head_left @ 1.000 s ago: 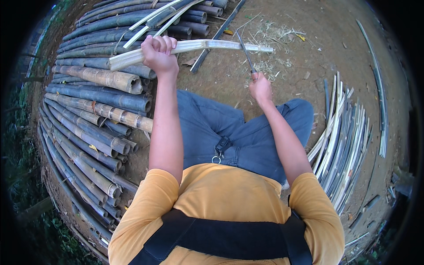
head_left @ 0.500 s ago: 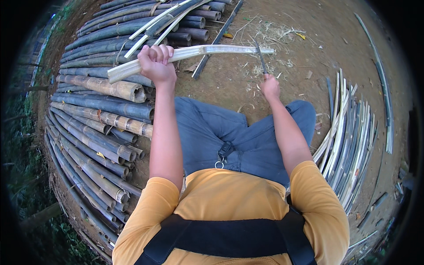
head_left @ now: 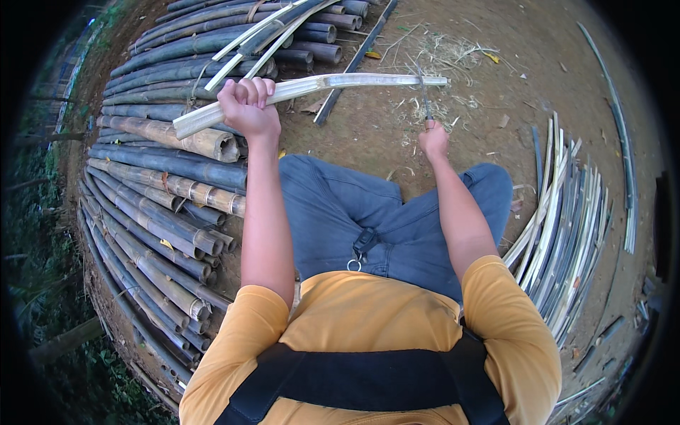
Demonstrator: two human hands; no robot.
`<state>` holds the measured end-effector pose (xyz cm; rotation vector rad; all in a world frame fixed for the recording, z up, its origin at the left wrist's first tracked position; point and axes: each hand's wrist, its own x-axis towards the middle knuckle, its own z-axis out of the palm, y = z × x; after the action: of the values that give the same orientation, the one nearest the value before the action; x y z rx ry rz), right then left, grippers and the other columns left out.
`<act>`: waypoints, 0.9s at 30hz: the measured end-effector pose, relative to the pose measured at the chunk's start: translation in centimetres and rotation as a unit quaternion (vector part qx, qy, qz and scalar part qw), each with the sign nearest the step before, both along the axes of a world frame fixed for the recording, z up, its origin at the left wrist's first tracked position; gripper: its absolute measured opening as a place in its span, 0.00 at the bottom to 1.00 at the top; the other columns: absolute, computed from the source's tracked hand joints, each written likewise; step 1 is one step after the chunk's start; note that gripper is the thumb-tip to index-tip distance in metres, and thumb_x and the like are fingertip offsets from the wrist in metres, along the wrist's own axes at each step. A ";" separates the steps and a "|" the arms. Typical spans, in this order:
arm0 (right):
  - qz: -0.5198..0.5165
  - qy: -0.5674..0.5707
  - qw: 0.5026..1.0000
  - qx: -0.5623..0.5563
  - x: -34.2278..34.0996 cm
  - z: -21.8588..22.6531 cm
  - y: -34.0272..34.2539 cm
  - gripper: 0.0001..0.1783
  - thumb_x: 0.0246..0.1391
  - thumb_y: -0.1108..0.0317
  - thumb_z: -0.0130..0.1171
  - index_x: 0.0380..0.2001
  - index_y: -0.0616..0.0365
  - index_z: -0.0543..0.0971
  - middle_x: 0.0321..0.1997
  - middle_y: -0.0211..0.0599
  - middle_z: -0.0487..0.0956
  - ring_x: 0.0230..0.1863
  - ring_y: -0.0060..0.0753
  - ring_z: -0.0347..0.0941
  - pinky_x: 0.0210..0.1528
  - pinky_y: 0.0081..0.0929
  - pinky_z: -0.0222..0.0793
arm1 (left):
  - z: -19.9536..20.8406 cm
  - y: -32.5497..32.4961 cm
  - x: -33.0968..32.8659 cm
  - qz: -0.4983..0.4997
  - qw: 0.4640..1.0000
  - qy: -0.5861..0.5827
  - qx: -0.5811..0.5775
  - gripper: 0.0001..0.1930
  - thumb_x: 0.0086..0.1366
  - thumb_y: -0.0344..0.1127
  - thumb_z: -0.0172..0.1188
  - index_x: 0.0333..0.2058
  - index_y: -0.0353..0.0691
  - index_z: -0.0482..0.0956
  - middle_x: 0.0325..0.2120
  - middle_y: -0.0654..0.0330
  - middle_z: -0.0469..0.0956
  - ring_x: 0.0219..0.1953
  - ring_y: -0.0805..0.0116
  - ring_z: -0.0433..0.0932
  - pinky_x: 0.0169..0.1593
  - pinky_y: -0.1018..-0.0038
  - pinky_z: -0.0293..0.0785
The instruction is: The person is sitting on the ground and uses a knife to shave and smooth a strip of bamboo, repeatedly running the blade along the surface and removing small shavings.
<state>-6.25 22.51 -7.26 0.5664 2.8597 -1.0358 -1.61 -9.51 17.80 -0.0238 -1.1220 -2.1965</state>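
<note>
My left hand [head_left: 249,106] is closed around a pale split bamboo strip [head_left: 304,86], a little in from its near left end. The strip runs out to the right over the ground, with a slight bend at a node along its length. In my right hand [head_left: 434,139] is the handle of a knife [head_left: 427,106]. Its dark, narrow blade points away from me and crosses the strip close to the far right end. Whether the edge bites into the bamboo is too small to tell. Below the blade, pale shavings [head_left: 453,53] lie scattered on the soil.
Stacked bamboo poles [head_left: 170,170] fill the left side, with split lengths [head_left: 273,35] on top. A dark bamboo length [head_left: 354,60] lies ahead on the dirt. At my right is a bundle of split strips [head_left: 567,227]; farther right, long thin pieces [head_left: 616,120] lie on the ground.
The whole view has shifted slightly. My hands keep their grips, and the knife blade still crosses the strip near its far end, now standing a little more upright.
</note>
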 end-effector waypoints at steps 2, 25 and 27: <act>0.015 0.008 1.000 -0.020 -0.1 -0.1 -0.2 0.13 0.54 0.66 0.57 0.43 0.57 0.76 0.36 0.59 0.82 0.44 0.63 0.79 0.47 0.54 0.73 | 0.1 0.6 0.1 -0.007 1.000 0.009 -0.009 0.23 0.68 0.40 0.42 0.13 0.50 0.49 0.09 0.66 0.48 0.13 0.72 0.48 0.26 0.69 0.58; 0.210 0.108 0.969 -0.078 4.1 7.2 -5.8 0.12 0.51 0.65 0.61 0.38 0.55 0.73 0.32 0.55 0.82 0.38 0.62 0.80 0.42 0.54 0.75 | 1.5 1.9 -0.1 0.011 0.999 0.005 -0.037 0.22 0.66 0.41 0.45 0.14 0.50 0.49 0.10 0.68 0.47 0.14 0.73 0.49 0.27 0.69 0.57; 0.172 0.088 0.979 -0.065 3.2 5.9 -5.1 0.12 0.52 0.65 0.61 0.38 0.55 0.73 0.33 0.54 0.83 0.39 0.62 0.80 0.43 0.54 0.75 | 1.3 1.8 0.1 0.018 1.000 0.000 -0.020 0.22 0.67 0.41 0.45 0.14 0.50 0.49 0.10 0.68 0.47 0.14 0.73 0.49 0.27 0.70 0.57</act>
<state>-3.04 17.39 -1.34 -0.0326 2.8586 -1.2453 -1.54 -7.68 19.10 -0.0215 -1.1567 -2.1433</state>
